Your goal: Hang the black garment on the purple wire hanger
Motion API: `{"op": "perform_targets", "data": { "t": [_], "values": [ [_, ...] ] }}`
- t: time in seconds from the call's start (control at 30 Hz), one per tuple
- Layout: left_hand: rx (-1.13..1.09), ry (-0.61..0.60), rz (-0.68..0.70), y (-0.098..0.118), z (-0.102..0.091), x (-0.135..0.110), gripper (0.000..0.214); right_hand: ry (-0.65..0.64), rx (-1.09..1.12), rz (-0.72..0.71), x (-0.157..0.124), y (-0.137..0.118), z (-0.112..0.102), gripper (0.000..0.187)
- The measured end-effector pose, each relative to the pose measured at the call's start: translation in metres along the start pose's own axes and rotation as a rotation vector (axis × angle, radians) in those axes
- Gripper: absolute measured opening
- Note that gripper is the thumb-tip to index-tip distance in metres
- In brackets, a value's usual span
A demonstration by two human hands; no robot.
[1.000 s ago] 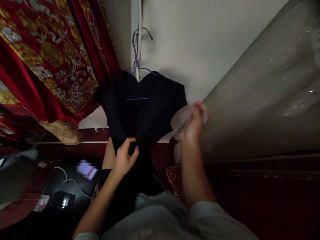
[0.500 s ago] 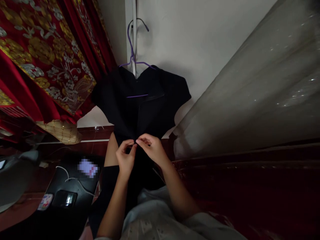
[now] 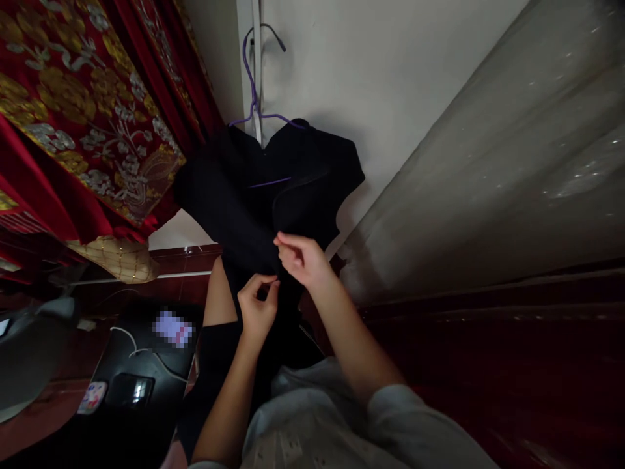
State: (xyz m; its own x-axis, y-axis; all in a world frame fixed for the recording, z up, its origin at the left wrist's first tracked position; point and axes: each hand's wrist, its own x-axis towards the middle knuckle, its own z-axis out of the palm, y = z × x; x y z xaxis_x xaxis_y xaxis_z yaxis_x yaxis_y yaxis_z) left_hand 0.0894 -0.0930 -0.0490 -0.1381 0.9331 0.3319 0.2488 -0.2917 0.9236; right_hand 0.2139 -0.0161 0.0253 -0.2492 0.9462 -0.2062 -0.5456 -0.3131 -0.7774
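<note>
A dark short-sleeved garment (image 3: 312,172) with a front opening hangs on a purple hanger (image 3: 254,104) against the wall. My left hand (image 3: 256,306) pinches the garment's front edge low down, thumb and forefinger together. Higher and to the right, my right hand (image 3: 305,260) is closed, its fingertips pressed together on the other front edge. The two hands are apart. Too dark to make out is any button or fastening between the fingers. The garment's lower part merges with dark cloth over my lap.
Red cloth with gold and silver embroidery (image 3: 78,85) hangs at the left. A sheer whitish cloth (image 3: 463,182) drapes along the right. On a black seat (image 3: 161,361) at lower left lie a phone (image 3: 129,389), a blurred-out item (image 3: 173,329) and a white cable (image 3: 161,365).
My right hand has moved up and away from my left hand, and the garment's right front edge has shifted with it. My left hand has moved slightly right, still pinched.
</note>
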Motion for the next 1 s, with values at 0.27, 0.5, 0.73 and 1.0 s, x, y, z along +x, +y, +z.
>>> {"op": "perform_targets", "data": {
  "t": [0.27,0.5,0.73,1.0],
  "values": [
    [0.233,-0.302,0.13,0.003,0.002,0.006,0.018,0.019,-0.13,-0.426,0.053,-0.11,0.058,0.039],
    [0.257,-0.316,0.414,0.08,-0.014,0.104,0.019,0.028,-0.27,-0.612,0.031,-0.098,0.067,0.04],
    [0.354,-0.01,0.863,0.134,-0.008,0.199,0.011,0.013,-0.318,-0.622,0.031,-0.106,0.054,0.035],
    [0.158,-0.057,0.453,0.133,-0.058,0.21,0.03,0.003,-0.244,-0.504,0.051,-0.041,0.021,0.029]
  ]
}}
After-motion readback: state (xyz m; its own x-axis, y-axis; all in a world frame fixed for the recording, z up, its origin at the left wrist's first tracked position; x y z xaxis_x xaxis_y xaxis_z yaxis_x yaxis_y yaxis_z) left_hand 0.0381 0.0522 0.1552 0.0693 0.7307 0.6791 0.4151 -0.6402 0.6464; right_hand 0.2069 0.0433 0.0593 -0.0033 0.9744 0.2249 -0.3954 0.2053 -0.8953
